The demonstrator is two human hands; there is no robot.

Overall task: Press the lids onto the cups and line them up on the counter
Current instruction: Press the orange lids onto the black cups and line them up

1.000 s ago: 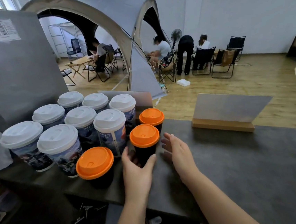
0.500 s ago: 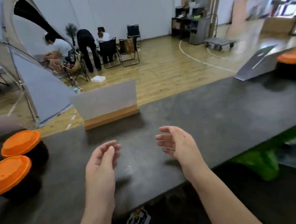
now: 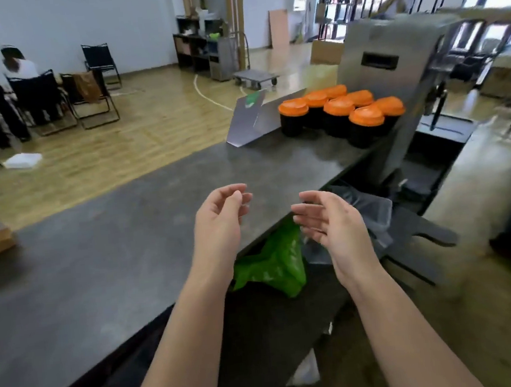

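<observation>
Both hands, left point(image 3: 219, 218) and right point(image 3: 333, 220), are held released, nothing grasped. Orange-lidded cups point(image 3: 342, 116) are packed at 1 o'clock on the counter point(image 3: 98, 255). Neighbours could be toppled if one is reached carelessly.

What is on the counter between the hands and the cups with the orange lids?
Nothing. In the head view, the dark counter is bare between the left hand, the right hand and the orange-lidded cups. Both hands are empty.

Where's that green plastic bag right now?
The green plastic bag hangs below the counter edge, low in the head view, between the left hand and right hand.
</observation>
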